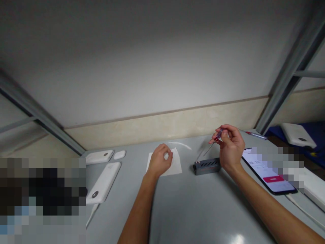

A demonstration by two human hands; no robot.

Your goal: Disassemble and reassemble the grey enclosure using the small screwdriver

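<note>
My right hand (230, 149) grips a small screwdriver (217, 135) by its purple and red handle, and the thin shaft slants down to the left. Below the tip lies a dark grey slotted box (207, 166), partly hidden behind my wrist; the screwdriver is apart from it. On the left, my left hand (160, 158) is closed in a pinch, thumb against fingers with a round gap inside. Whatever is at its fingertips, if anything, is too small to make out. Under this hand a white sheet of paper (175, 166) lies flat on the grey table (188, 206).
A phone (269, 171) with a lit screen lies at the right, a cable at its end. Beyond my right hand is a pen-like tool (256, 135). White power banks (105, 183) and a small white case (120, 155) sit at the left. A wall (157, 122) bounds the back.
</note>
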